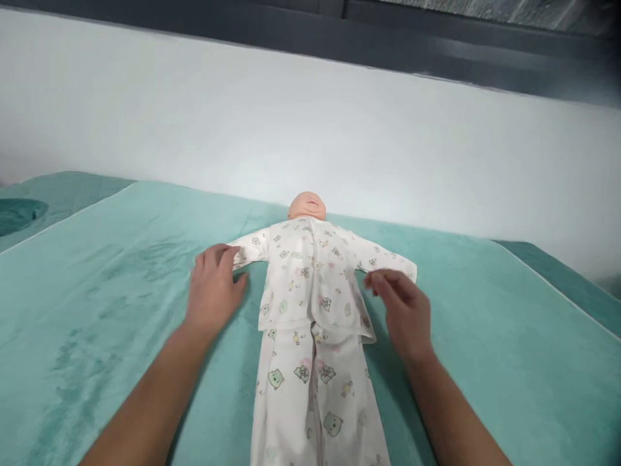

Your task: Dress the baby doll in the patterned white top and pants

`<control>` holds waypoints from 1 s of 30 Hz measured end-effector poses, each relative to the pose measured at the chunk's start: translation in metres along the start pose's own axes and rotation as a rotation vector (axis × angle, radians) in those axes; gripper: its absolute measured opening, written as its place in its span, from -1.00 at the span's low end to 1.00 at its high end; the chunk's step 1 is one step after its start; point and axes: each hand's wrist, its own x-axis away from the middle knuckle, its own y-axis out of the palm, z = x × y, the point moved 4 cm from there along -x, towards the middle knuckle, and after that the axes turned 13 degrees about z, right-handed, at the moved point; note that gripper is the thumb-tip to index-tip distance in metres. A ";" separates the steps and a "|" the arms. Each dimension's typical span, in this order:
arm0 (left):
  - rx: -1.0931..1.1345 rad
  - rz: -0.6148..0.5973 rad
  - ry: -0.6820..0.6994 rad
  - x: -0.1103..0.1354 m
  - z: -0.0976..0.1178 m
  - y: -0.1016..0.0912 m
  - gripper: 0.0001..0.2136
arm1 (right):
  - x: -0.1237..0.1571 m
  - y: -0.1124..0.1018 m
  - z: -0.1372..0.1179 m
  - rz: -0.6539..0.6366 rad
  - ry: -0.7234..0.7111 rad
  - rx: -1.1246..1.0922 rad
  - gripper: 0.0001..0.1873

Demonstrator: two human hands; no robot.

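Observation:
A baby doll (308,206) lies on its back with its arms spread. It wears a white long-sleeved top (291,278) printed with small animals, fastened down the front, and matching white pants (286,401). My left hand (216,281) lies over the end of the sleeve on the left, its thumb apart from the fingers. Beside the other sleeve (383,255) is my right hand (402,307), its fingers curled and thumb tips drawn together. I see nothing between those fingertips. Both of the doll's hands are out of sight, and the pants run past the bottom edge.
A teal plush cover (121,310) spreads beneath the doll, with pale seam lines at both sides. Behind the doll's head rises a white wall (310,123), with a dark ledge (291,32) above it. A darker teal round shape (19,213) sits at far left.

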 end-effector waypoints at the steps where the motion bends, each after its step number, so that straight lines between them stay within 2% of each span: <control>1: -0.099 0.008 0.027 -0.002 -0.008 0.004 -0.58 | -0.013 -0.006 0.017 0.109 0.021 0.107 -0.72; 3: -0.222 -0.027 0.024 -0.005 -0.023 0.009 -0.53 | -0.037 -0.016 0.048 0.212 -0.041 0.357 -0.46; 5: -0.267 -0.101 0.012 -0.009 -0.034 0.011 -0.50 | -0.057 -0.026 0.077 0.214 -0.059 0.591 -0.30; 7: -0.299 -0.169 0.029 -0.015 -0.040 0.012 -0.49 | -0.070 -0.036 0.100 0.149 -0.014 0.736 -0.31; 9: -0.346 -0.187 0.050 -0.021 -0.047 0.011 -0.47 | -0.075 -0.043 0.112 0.076 0.039 0.817 -0.35; 13: -0.418 -0.172 -0.013 -0.033 -0.065 0.007 -0.49 | -0.079 -0.053 0.117 -0.006 0.124 0.897 -0.34; 16: -0.435 -0.197 -0.041 -0.035 -0.075 0.008 -0.54 | -0.087 -0.055 0.120 -0.029 0.112 0.805 -0.45; 21: -0.452 -0.198 -0.109 -0.033 -0.075 0.007 -0.61 | -0.103 -0.064 0.130 0.139 0.076 0.640 -0.60; 24: -0.423 -0.207 -0.147 -0.030 -0.073 0.006 -0.60 | -0.107 -0.065 0.134 0.171 0.086 0.630 -0.64; 27: -0.360 -0.195 -0.191 -0.026 -0.075 0.005 -0.55 | -0.105 -0.064 0.129 0.203 0.019 0.689 -0.68; 30: -0.252 -0.106 -0.253 -0.023 -0.080 0.001 -0.51 | -0.097 -0.055 0.112 0.211 -0.137 0.668 -0.65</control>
